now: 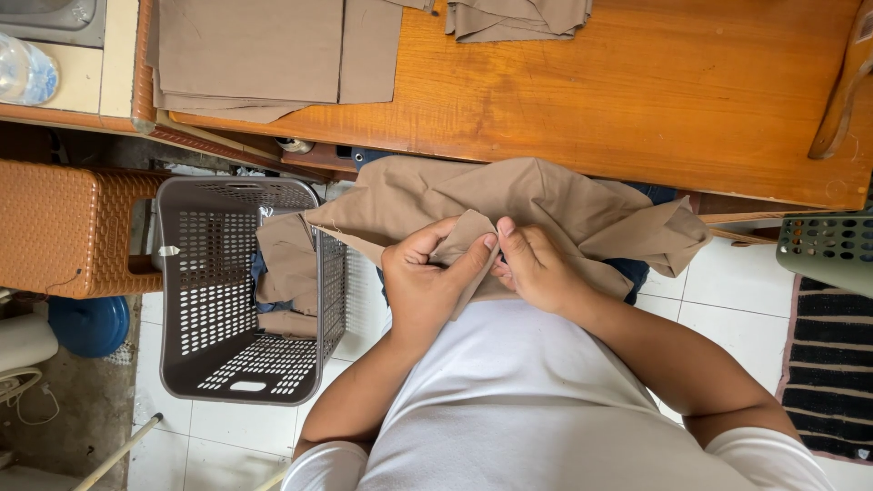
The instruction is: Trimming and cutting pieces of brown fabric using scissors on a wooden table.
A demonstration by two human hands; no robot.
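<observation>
A crumpled tan garment lies across my lap, below the edge of the wooden table. My left hand pinches a folded flap of this cloth between thumb and fingers. My right hand grips the same flap from the other side, fingertips touching the left hand's. One end of the garment trails left over the rim of a grey perforated basket. More tan cloth sits inside that basket.
Flat tan fabric pieces and a folded tan pile lie on the table. A brown woven stool stands left of the basket. A green perforated basket and a striped mat are at right. White tile floor below.
</observation>
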